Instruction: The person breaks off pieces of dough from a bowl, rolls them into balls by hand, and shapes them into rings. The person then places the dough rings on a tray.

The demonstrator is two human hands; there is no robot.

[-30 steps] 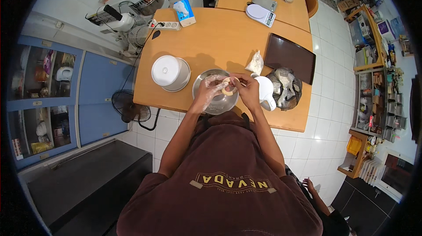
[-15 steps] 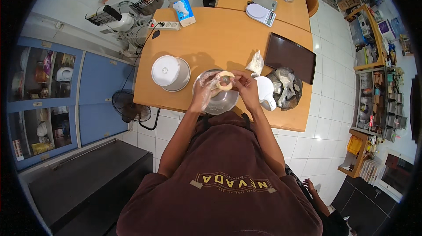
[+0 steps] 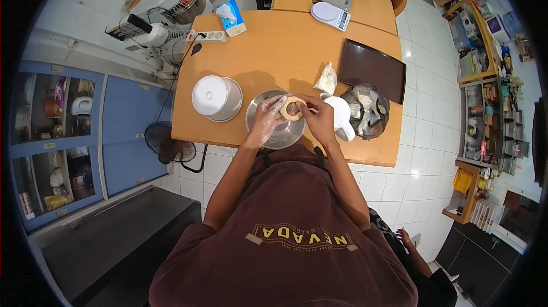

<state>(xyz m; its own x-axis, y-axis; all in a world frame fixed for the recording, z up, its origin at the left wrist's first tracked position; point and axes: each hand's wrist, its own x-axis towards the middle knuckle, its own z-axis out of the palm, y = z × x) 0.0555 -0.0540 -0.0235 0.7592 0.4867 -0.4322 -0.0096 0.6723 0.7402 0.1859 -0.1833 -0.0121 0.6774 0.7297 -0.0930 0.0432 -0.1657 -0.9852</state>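
A pale ring of dough (image 3: 290, 117) is held up between my two hands, above a round metal bowl (image 3: 282, 138) at the table's near edge. My left hand (image 3: 266, 116), dusted with white flour, closes on the ring's left side. On its right side, the fingers of my right hand (image 3: 318, 116) pinch the dough. Through the ring's hole part of a finger shows. To the left of the bowl stands a white lidded tub (image 3: 217, 97). A white jug (image 3: 341, 116) is close beside my right hand, and a small bag of white powder (image 3: 326, 79) lies behind it.
A dark plastic bag (image 3: 368, 111) and a brown tray (image 3: 373, 70) occupy the table's right side. Farther back are a kitchen scale (image 3: 331, 15), a tissue box (image 3: 231, 19) and a power strip (image 3: 206, 37). Another person's hand (image 3: 404, 236) shows at lower right.
The ring of dough is tilted differently between my hands, and my right fingers have shifted along its edge. The whole view has moved slightly, with the table things sitting a little farther left.
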